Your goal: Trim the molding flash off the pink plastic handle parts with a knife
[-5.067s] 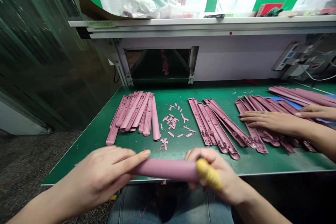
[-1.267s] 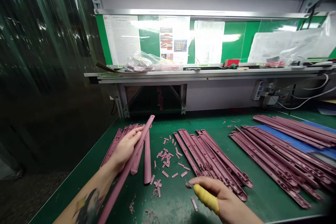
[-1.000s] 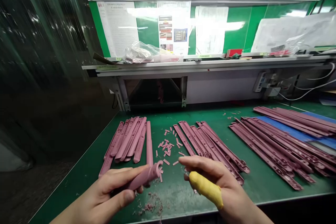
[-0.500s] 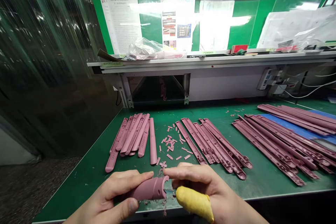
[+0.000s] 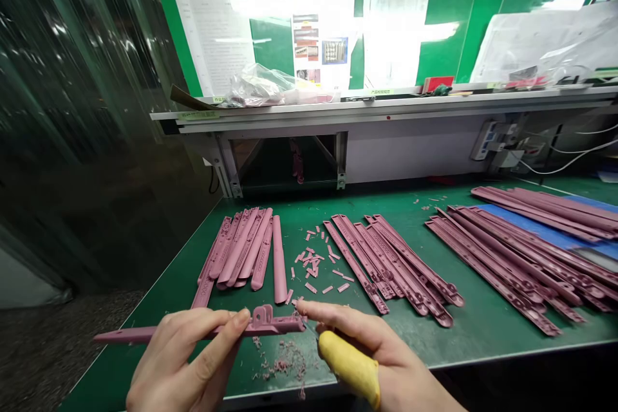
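Note:
A long pink plastic part (image 5: 270, 325) lies level above the bench's front edge, its raised round lug facing up. My left hand (image 5: 188, 354) pinches it between thumb and fingers, left of the lug. At the part's right end is my right hand (image 5: 362, 351), with a yellow cover (image 5: 350, 367) on its thumb and the index finger stretched toward the tip. A thin blade-like tool, mostly hidden, shows between that hand and the part's end. Pink shavings (image 5: 282, 364) lie on the green bench below.
Pink parts lie in a left pile (image 5: 246, 248), a middle pile (image 5: 396, 264) and a right pile (image 5: 502, 264). Small pink offcuts (image 5: 311, 261) are scattered between the left and middle piles. A metal shelf (image 5: 290, 116) crosses behind the green bench (image 5: 159, 309).
The pink part has been turned over, from its smooth curved side to the side with the lug. My left hand has changed its hold, and its long left end now shows.

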Motion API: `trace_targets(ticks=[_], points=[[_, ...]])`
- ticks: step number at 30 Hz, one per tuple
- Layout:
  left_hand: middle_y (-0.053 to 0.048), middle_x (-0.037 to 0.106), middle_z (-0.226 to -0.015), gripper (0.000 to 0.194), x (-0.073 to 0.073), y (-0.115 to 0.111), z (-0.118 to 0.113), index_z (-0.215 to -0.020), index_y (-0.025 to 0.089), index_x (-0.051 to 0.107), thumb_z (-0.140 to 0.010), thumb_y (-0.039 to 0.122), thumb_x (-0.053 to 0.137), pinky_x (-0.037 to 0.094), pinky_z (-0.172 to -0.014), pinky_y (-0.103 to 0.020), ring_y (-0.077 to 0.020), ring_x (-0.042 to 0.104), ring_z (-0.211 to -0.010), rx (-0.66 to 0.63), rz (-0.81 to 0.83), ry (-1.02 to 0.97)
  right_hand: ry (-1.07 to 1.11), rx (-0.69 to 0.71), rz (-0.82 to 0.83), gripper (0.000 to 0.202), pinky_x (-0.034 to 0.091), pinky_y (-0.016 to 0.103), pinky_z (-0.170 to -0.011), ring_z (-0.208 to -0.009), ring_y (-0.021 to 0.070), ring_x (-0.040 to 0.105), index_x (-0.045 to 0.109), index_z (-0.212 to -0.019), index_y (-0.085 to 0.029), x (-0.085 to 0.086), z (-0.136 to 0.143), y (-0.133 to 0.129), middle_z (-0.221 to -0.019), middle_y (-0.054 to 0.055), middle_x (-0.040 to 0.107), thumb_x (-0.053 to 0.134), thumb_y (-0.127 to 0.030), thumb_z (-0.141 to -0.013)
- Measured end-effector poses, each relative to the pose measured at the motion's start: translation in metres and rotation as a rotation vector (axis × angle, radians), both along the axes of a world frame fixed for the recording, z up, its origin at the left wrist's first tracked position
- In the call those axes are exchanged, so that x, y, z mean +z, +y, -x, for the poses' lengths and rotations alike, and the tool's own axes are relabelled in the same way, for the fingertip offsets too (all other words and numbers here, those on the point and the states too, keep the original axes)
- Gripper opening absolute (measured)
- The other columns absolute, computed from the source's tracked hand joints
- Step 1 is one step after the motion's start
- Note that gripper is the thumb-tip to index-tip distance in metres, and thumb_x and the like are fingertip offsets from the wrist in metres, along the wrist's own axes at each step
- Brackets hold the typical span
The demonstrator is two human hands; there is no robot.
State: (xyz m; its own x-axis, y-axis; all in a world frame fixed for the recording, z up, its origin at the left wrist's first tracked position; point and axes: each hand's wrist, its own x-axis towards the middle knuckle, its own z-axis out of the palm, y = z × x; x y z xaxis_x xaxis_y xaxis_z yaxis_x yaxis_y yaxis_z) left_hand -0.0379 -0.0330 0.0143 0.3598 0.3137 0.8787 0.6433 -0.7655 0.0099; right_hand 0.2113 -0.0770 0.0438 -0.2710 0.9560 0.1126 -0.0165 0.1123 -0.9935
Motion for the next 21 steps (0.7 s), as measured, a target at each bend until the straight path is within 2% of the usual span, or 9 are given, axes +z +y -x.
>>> trace_targets(ticks=[2, 4, 7, 9, 10, 13, 15, 18, 21], points=[[-0.008, 0.067, -0.092, 0.068, 0.001, 0.003, 0.009, -0.129, 0.018, 0.056, -0.067, -0.007, 0.066, 0.046, -0.075, -0.032, -0.0205, 0.06, -0.086, -0.006, -0.114, 0.166, -0.011, 0.01, 0.056, 0.035, 0.048, 0.033, -0.088, -0.1, 0.0212, 0.06, 0.065, -0.118, -0.029, 0.003, -0.001, -0.002, -0.112, 0.005, 0.064, 0.059, -0.042, -0.086], [-0.009, 0.068, -0.091, 0.066, 0.003, 0.003, 0.015, -0.127, 0.017, 0.058, -0.066, -0.007, 0.066, 0.047, -0.073, -0.033, -0.0218, 0.061, -0.086, -0.017, -0.156, 0.235, -0.07, 0.018, 0.03, 0.033, 0.048, 0.032, -0.087, -0.098, 0.0207, 0.06, 0.065, -0.118, -0.03, 0.005, -0.004, 0.0, -0.11, 0.005, 0.064, 0.058, -0.038, -0.087], [-0.005, 0.07, -0.089, 0.062, 0.006, -0.003, 0.009, -0.124, 0.023, 0.061, -0.068, -0.004, 0.066, 0.05, -0.069, -0.027, -0.0188, 0.063, -0.081, -0.071, -0.026, 0.16, -0.237, -0.13, -0.112, 0.029, 0.047, 0.033, -0.085, -0.092, 0.0192, 0.058, 0.065, -0.116, -0.033, 0.003, -0.012, 0.009, -0.101, 0.005, 0.063, 0.053, -0.032, -0.09], [-0.003, 0.071, -0.089, 0.054, 0.007, -0.009, -0.003, -0.119, 0.027, 0.063, -0.07, 0.006, 0.07, 0.052, -0.065, -0.024, -0.0176, 0.065, -0.076, -0.081, 0.249, -0.06, -0.286, -0.224, -0.141, 0.031, 0.045, 0.033, -0.086, -0.092, 0.0184, 0.056, 0.061, -0.121, -0.034, -0.002, -0.017, 0.016, -0.099, 0.004, 0.061, 0.052, -0.033, -0.091], [-0.002, 0.072, -0.09, 0.049, 0.007, -0.011, -0.011, -0.116, 0.027, 0.065, -0.07, 0.013, 0.073, 0.053, -0.063, -0.023, -0.0181, 0.067, -0.075, -0.07, 0.437, -0.203, -0.275, -0.225, -0.114, 0.034, 0.044, 0.033, -0.087, -0.093, 0.0178, 0.055, 0.058, -0.124, -0.033, -0.006, -0.018, 0.019, -0.099, 0.004, 0.06, 0.053, -0.035, -0.091], [-0.002, 0.071, -0.073, 0.041, 0.004, -0.014, -0.038, -0.11, 0.023, 0.067, -0.073, 0.041, 0.07, 0.052, -0.051, -0.022, -0.018, 0.066, -0.062, -0.021, 1.037, -0.657, -0.114, -0.096, 0.059, 0.04, 0.047, 0.026, -0.072, -0.078, 0.0136, 0.055, 0.057, -0.126, -0.025, -0.025, -0.014, 0.021, -0.094, 0.004, 0.059, 0.052, -0.044, -0.091], [0.003, 0.059, -0.052, 0.044, 0.0, -0.013, -0.054, -0.108, 0.022, 0.067, -0.075, 0.051, 0.065, 0.044, -0.039, -0.02, -0.0133, 0.055, -0.044, -0.028, 1.369, -0.957, -0.048, -0.032, 0.092, 0.043, 0.043, 0.023, -0.056, -0.061, 0.0106, 0.05, 0.056, -0.124, -0.02, -0.04, -0.008, 0.02, -0.081, 0.003, 0.059, 0.045, -0.047, -0.093], [0.008, 0.043, -0.044, 0.037, -0.009, -0.013, -0.073, -0.095, 0.021, 0.068, -0.07, 0.048, 0.072, 0.033, -0.034, -0.015, -0.0055, 0.037, -0.034, -0.067, 1.646, -1.282, -0.239, -0.044, -0.151, 0.041, 0.04, 0.023, -0.056, -0.058, 0.0113, 0.048, 0.062, -0.109, -0.018, -0.057, 0.0, 0.022, -0.069, 0.001, 0.056, 0.035, -0.047, -0.097], [0.008, 0.042, -0.045, 0.037, -0.017, -0.015, -0.083, -0.093, 0.02, 0.068, -0.066, 0.045, 0.076, 0.03, -0.033, -0.014, -0.0038, 0.033, -0.034, -0.106, 1.732, -1.374, -0.576, -0.175, -0.481, 0.047, 0.04, 0.025, -0.064, -0.069, 0.015, 0.056, 0.064, -0.089, -0.018, -0.058, 0.004, 0.036, -0.075, 0.004, 0.061, 0.035, -0.054, -0.095]])
